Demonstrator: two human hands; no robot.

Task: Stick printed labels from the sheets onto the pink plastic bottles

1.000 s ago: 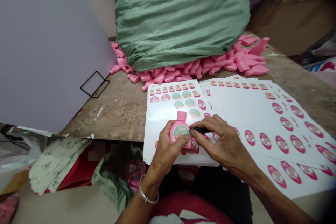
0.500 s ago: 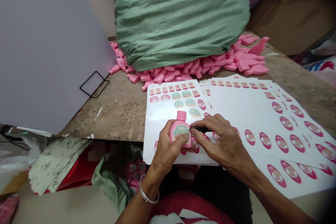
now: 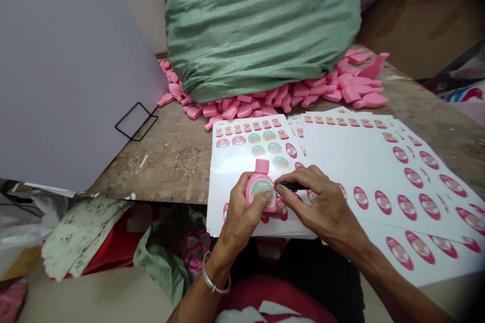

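Note:
My left hand [image 3: 242, 209] is closed around a small pink bottle [image 3: 261, 167], which stands upright with its cap toward the far side. The thumb lies over a green label [image 3: 264, 185] on the bottle's front. From the right, my right hand [image 3: 322, 197] pinches a slim black tool [image 3: 294, 186]; its kind is not clear. The tool's tip and my right fingertips are at the label's right edge, very close to the bottle. Beneath both hands lies a stack of sticker sheets [image 3: 235, 171] with pink and green stickers, some spots bare.
More sticker sheets [image 3: 344, 156] spread out to the right. Behind them, a big green sack [image 3: 257, 30] rests among many pink bottles [image 3: 282, 98]. A grey panel [image 3: 68, 70] stands at left and a cardboard box [image 3: 424, 35] at back right. Below the table edge hangs a green bag [image 3: 161, 262].
Almost nothing differs. Both hands keep their hold on the bottle and the black tool, with only a very slight shift of the right hand.

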